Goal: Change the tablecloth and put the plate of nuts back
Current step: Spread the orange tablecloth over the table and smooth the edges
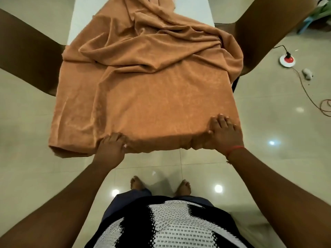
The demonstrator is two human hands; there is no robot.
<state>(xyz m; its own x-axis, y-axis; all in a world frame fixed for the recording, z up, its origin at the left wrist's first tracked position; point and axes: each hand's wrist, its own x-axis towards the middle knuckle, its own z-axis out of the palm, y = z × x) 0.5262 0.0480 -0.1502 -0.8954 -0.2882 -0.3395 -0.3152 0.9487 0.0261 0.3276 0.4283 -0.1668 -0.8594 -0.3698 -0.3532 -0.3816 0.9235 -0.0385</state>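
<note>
An orange-brown tablecloth (143, 83) lies over the near end of a white table (80, 20), smooth near me and bunched in folds farther back. Its left part hangs off the table's side. My left hand (112, 145) grips the cloth's hem at the near edge, fingers curled into the fabric. At the near right corner, my right hand (223, 133) holds the cloth over the table edge, fingers spread on top and thumb against the bunched hem. No plate of nuts is in view.
Dark brown chairs stand at the table's left (26, 56) and right (265, 29). A red and white socket (287, 60) with a cable lies on the tiled floor at the right. My bare feet (159, 185) stand just short of the table.
</note>
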